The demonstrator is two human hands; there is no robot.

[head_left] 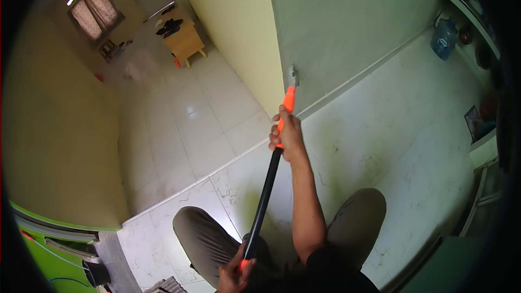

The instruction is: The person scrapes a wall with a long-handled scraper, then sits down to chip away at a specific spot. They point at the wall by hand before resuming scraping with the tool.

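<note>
A long-handled scraper (266, 190) with a black shaft, orange grips and a small grey metal head runs up and away from my body. My right hand (287, 135) is wrapped round the upper orange grip, just below the head. Near my left leg, my left hand (233, 272) closes round the lower end, where a bit of orange shows. The metal head lies against or very near the grey-green wall (347, 27), close to its corner; whether it touches cannot be told. Both my knees are bent above the floor.
White floor tiles (347, 157) meet a raised strip (217, 169) at the doorway. Beyond stands a wooden table (187, 40) with dark items on it. A blue water jug (444, 39) is by shelves at right; a black bucket (96, 273) is at lower left.
</note>
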